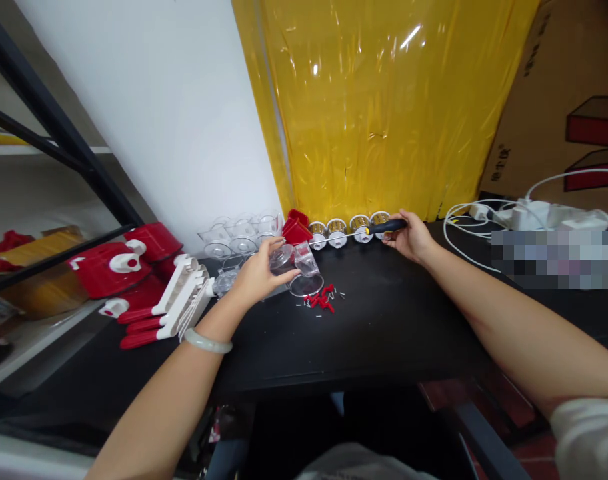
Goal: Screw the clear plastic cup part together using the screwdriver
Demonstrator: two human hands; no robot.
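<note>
My right hand (411,237) grips a screwdriver (388,227) by its black and yellow handle. Its thin shaft points left, passing in front of several white-rimmed grater drums (337,233) lined up by the yellow sheet. My left hand (259,272), with a pale bangle on the wrist, has thumb and fingers spread around a clear plastic cup (283,257); whether they touch it is hard to see. Right of these fingers are a clear plastic piece (305,259) and a clear ring (307,286). Small red parts (324,300) and scattered screws lie nearer me.
Clear cups (244,233) and a red plastic part (297,227) stand at the back. White parts with red handles (171,307) and red housings (111,267) are stacked left. White cables and a power strip (531,215) lie right. A black shelf frame (59,127) rises at left.
</note>
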